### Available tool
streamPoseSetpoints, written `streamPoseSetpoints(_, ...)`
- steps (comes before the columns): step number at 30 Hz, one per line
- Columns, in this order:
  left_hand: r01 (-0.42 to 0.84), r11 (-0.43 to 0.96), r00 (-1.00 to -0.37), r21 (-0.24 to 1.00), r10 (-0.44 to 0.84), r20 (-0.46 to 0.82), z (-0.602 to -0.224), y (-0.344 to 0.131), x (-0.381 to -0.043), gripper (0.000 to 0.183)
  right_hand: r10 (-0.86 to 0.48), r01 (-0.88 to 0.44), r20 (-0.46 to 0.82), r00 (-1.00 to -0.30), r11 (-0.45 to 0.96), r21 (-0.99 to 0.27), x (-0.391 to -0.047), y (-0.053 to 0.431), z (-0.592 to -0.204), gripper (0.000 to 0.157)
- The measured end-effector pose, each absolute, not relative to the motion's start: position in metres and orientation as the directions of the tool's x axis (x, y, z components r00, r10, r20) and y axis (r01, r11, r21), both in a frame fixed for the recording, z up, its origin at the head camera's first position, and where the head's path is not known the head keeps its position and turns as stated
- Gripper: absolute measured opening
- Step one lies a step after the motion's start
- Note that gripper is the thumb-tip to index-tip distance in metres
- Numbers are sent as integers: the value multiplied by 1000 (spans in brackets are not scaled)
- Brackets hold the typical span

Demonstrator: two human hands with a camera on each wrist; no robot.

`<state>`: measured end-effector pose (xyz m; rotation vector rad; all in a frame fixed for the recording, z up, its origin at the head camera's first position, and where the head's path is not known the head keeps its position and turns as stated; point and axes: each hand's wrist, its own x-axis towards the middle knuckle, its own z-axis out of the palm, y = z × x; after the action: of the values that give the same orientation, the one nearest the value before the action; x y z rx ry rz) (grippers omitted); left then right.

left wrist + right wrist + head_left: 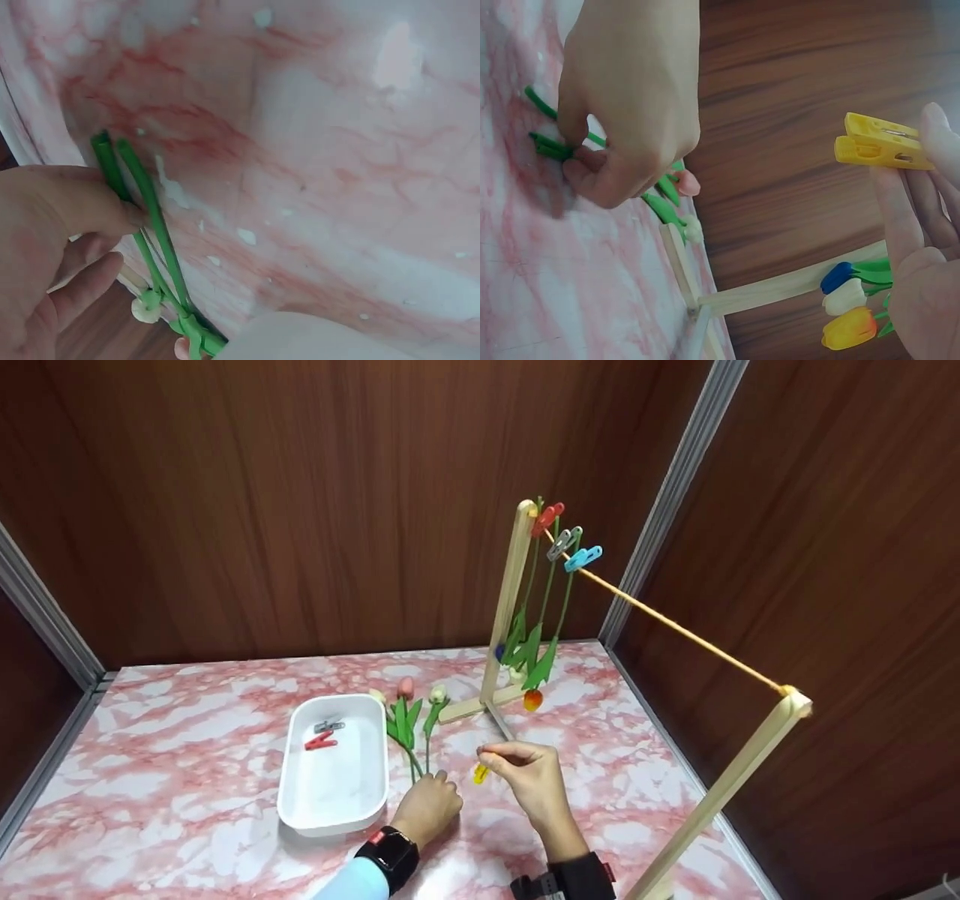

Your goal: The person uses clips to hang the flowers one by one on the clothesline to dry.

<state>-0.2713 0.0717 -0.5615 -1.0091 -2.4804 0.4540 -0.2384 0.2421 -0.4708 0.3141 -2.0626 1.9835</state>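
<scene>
My left hand [430,810] is low over the table, pinching a green stem [553,147] near its cut end between thumb and fingers. A second stem [154,196] runs close beside it. These belong to tulips lying on the table, among them a pink tulip [406,688] and a white tulip [438,694]; a cream bloom [377,696] shows next to the tub. To the right, my right hand [536,780] holds a yellow clothespin [881,142] between thumb and fingers, raised above the table.
A white tub [334,787] holds a red clothespin [321,741] and a grey clothespin [328,727]. A cord [675,624] spans two wooden posts; red, grey and blue clothespins [583,558] hang three tulips head down by the far post [511,585]. The near post [720,795] stands right of my right hand.
</scene>
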Motion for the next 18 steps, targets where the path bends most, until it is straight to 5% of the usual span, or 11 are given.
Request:
streamPoseSetpoints(8,575,726,-641,-378,686,343,-561,72,-268,9,6,-325,326,-945,20,-945,-235,243,-477,19)
streamPoseSetpoints(18,332,908,-860,-254,402,315,-554,66,-280,16,-13,-293,293,-956,-3,-956,-230,244,-482,23)
